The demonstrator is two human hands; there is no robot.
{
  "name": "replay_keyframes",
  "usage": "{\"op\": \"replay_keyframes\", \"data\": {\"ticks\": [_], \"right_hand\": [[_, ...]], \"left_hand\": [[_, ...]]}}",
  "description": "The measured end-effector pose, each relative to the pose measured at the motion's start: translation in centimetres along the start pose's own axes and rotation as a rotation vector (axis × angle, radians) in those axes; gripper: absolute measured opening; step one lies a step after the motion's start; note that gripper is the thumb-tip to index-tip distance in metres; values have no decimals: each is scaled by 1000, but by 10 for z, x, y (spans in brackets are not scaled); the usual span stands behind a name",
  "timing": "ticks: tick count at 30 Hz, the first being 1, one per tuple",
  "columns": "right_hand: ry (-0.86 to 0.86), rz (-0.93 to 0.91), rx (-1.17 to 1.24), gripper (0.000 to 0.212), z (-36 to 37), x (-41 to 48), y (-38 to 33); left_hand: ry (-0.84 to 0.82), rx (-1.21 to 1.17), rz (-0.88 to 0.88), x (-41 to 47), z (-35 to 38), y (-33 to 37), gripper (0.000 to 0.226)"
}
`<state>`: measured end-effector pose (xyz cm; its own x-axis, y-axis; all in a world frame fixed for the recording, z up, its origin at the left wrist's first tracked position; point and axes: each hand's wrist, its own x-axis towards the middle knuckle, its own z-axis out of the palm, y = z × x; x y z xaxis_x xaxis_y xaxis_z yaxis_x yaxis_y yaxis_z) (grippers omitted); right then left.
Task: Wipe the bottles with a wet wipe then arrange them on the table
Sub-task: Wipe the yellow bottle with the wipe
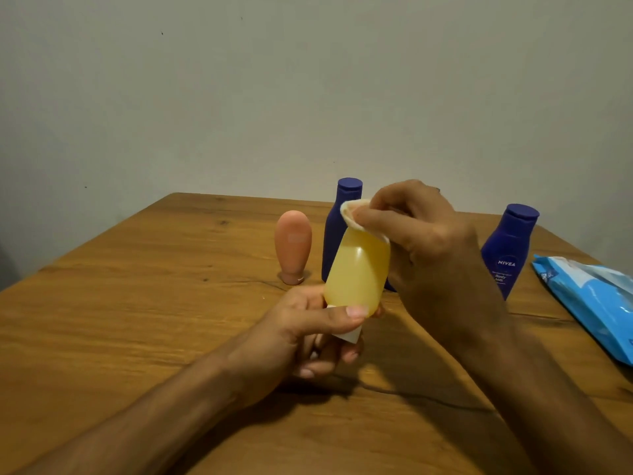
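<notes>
two curled hands (pixel 308 334) (pixel 428 241): bottle (pixel 356 269) (inverted), wipe (pixel 347 217)

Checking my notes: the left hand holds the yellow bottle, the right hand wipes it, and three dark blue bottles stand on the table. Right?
Not three: the head view shows two dark blue bottles, one behind the yellow bottle, one right of it. The rest holds.

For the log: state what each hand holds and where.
Left hand grips the yellow bottle by its white cap end; right hand pinches a wet wipe.
</notes>
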<state>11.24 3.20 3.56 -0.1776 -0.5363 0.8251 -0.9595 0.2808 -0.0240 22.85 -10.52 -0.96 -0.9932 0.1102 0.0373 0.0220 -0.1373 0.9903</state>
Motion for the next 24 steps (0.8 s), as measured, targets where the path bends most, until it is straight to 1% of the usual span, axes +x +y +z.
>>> {"op": "replay_keyframes", "data": {"ticks": [1,2,3,5,6,8,10,12,14,15,18,20,22,24], "right_hand": [[-6,-9,-41,39,0,0,-2],[-17,-25,-66,36,0,0,-6],[-34,-45,-72,34,0,0,-9],[-69,-95,-45,26,-1,1,-18],[-90,-122,-12,24,-2,0,-23],[-145,-156,69,26,-4,1,-29],[-163,-159,115,23,-5,1,-28],[-130,-109,81,23,-3,0,-21],[-100,-19,50,32,1,-1,-14],[-91,13,66,32,2,-1,-12],[-115,36,228,28,1,-2,-13],[-168,-10,288,28,0,-2,-14],[-176,-30,270,26,1,-2,-14],[-116,41,223,29,3,-2,-11]], "left_hand": [[25,12,-3,1,0,0,56],[44,21,3,1,0,-1,57],[58,25,18,1,0,-1,50],[77,25,68,1,0,1,24],[91,23,91,0,-1,2,19],[134,18,111,-1,-4,2,18],[146,10,112,-2,-6,2,19],[130,16,97,-1,-4,3,15],[130,33,85,0,-3,3,11],[136,42,85,0,-2,3,11],[154,55,108,0,-4,3,20],[168,60,106,0,-5,4,23],[159,80,96,-1,-6,3,22],[151,93,74,0,-4,2,18]]}}
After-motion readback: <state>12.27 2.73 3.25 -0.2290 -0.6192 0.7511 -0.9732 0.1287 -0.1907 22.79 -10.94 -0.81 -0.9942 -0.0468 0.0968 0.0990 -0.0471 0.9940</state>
